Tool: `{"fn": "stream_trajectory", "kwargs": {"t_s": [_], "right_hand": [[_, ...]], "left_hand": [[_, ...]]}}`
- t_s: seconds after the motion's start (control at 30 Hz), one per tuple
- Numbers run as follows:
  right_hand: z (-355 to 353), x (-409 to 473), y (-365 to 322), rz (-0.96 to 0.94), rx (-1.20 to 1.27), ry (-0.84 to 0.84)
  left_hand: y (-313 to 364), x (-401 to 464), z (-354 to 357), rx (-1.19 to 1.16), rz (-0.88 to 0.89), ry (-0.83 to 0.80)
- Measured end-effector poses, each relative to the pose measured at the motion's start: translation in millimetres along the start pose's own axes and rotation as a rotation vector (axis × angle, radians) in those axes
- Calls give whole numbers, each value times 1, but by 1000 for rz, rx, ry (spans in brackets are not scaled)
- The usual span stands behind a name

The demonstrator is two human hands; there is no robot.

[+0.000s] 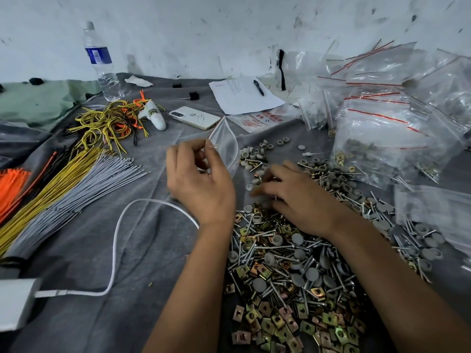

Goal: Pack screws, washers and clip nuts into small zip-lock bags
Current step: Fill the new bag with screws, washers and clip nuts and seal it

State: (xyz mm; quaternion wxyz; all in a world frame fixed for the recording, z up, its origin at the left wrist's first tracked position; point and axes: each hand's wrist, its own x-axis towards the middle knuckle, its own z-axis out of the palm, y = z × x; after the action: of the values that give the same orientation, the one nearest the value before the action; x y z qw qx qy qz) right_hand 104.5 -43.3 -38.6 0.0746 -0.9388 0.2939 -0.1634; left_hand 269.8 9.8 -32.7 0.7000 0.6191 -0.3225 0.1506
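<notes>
1. A small zip-lock bag (225, 146) is being pinched at its mouth by the left hand (201, 179), raised above the surface (132, 189).
2. Blurred hardware is being grasped by the right hand's (293, 194) curled fingers, at the pile of screws, washers and clip nuts (293, 276) lying toward the surface's right edge.

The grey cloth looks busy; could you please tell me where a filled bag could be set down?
Bare grey cloth lies between the white cable, the grey wire bundle and the hardware pile. Right of the hands it is crowded.
</notes>
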Motion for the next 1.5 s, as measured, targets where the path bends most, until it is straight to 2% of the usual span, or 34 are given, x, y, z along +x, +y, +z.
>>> {"fn": "stream_trajectory", "kwargs": {"t_s": [0.1,0.23,0.43,0.53,0.67,0.73,0.87,0.97,1.1,1.27,1.4,1.5], "right_hand": [[3,5,0,-15,29,-77],[2,0,4,12,119,-59],[-6,-14,9,194,538,249],[-9,-17,11,261,628,309],[-11,-18,13,285,728,349],[-12,-18,15,288,762,356],[-12,-19,15,313,845,404],[-15,-19,16,333,1010,467],[-13,-19,19,340,1057,448],[-15,-19,24,403,1113,510],[-13,-20,24,364,1090,414],[-12,-20,23,370,1092,374]], "left_hand": [[0,-1,1,-2,23,-56],[-1,-4,4,-5,7,-200],[1,-20,16,-1,78,-613],[1,-28,19,-52,119,-766],[1,-27,18,-145,140,-778],[4,-26,18,-230,139,-851],[5,-25,18,-421,-141,-965],[5,-23,16,-481,-214,-1016],[4,-21,16,-439,-215,-1042],[2,-22,15,-373,-100,-1032],[0,-21,15,-361,-90,-1002],[-2,-20,16,-313,-1,-1024]]}}
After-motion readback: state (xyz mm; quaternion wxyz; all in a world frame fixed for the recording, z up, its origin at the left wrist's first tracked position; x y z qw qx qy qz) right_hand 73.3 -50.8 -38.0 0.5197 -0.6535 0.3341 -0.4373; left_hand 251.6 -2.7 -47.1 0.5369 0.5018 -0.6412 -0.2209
